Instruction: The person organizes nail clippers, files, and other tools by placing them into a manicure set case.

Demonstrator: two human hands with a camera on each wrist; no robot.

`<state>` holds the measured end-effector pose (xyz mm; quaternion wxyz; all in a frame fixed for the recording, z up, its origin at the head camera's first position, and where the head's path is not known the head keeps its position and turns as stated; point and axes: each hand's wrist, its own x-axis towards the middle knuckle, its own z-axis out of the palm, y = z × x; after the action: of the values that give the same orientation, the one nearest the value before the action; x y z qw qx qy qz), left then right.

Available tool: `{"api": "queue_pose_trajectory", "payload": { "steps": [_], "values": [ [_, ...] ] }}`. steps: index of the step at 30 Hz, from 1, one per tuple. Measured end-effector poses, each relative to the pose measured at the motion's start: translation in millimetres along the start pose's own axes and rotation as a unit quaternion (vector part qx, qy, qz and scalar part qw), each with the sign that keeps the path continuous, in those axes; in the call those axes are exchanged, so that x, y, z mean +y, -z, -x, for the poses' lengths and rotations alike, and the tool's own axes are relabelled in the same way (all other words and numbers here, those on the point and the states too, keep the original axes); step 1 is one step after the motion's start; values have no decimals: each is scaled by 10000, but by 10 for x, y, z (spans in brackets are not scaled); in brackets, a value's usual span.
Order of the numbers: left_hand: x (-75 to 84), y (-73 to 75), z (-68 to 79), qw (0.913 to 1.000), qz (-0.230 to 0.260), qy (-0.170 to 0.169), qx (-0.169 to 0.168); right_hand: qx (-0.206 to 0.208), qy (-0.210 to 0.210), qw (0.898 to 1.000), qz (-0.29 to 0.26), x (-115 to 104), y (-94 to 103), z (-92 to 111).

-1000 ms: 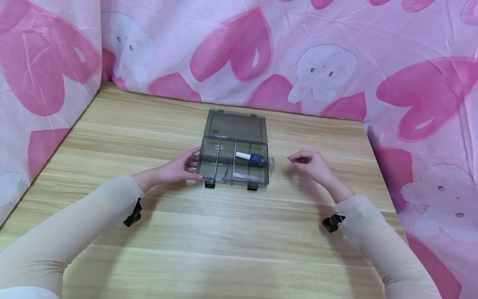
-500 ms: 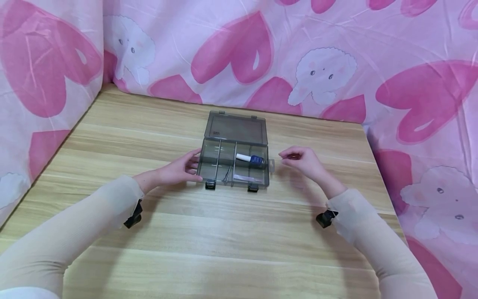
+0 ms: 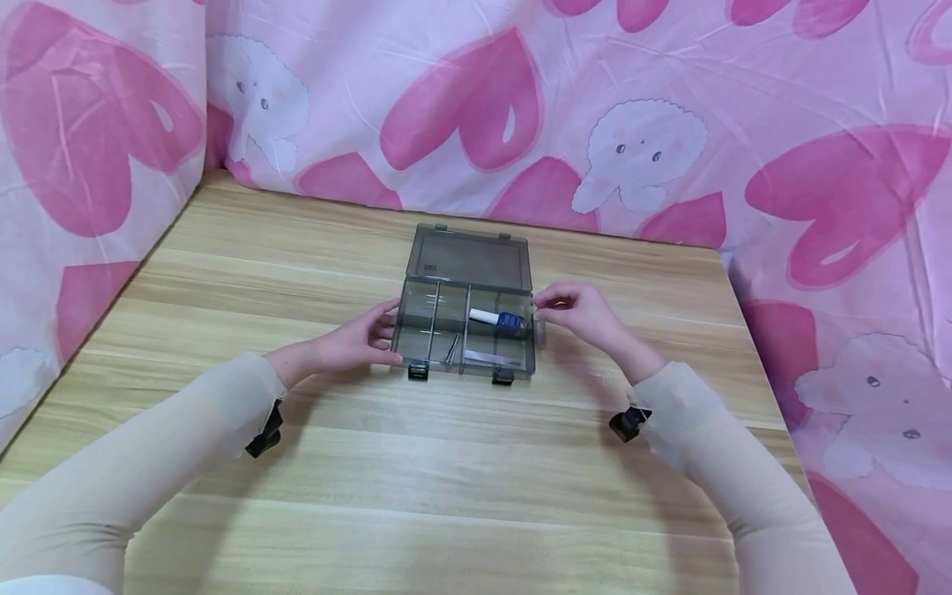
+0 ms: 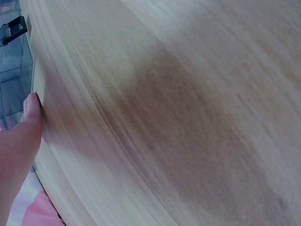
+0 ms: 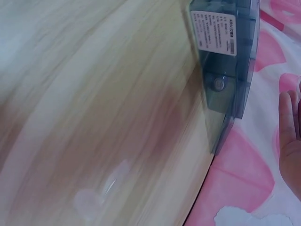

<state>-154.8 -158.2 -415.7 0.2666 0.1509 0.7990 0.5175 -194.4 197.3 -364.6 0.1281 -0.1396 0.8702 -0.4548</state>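
Note:
A smoky clear compartment box (image 3: 414, 335) lies with its lid (image 3: 470, 254) folded back. My left hand (image 3: 344, 340) holds its left side, the thumb at the front corner and the fingers along the wall. My right hand (image 3: 583, 316) is at the right wall, thumb and index finger brought together; whether they pinch something small I cannot tell. Inside the box, a blue nail polish bottle (image 3: 511, 321) with a white cap lies in the right part. A pale purple flat strip (image 3: 491, 358) sits before it, and thin metal pieces (image 3: 451, 349) lean in the middle compartment.
The box stands on a wood-grain table (image 3: 416, 479). Pink heart-patterned cloth (image 3: 461, 99) hangs along the back and both sides. Two dark latches (image 3: 419, 372) stick out at the box's front, and a clear hang tab (image 3: 540, 332) juts from its right. A white label (image 5: 215, 33) shows on the box.
My right hand has moved left, from out over the table to the box's right wall. The left hand and the box have stayed in place.

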Motion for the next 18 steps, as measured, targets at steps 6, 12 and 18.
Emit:
{"api": "queue_pose_trajectory", "payload": {
  "steps": [6,12,18],
  "values": [
    [-8,4,-6,10000,-3,24,-14,-100,-21,9999,9,-80,-78,-77],
    [-17,1,-16,10000,61,-20,-14,-214,42,9997,-101,-130,-150,-159],
    [-23,4,-15,9999,96,37,0,-258,215,9993,-189,-176,-216,-240]
  ]
}}
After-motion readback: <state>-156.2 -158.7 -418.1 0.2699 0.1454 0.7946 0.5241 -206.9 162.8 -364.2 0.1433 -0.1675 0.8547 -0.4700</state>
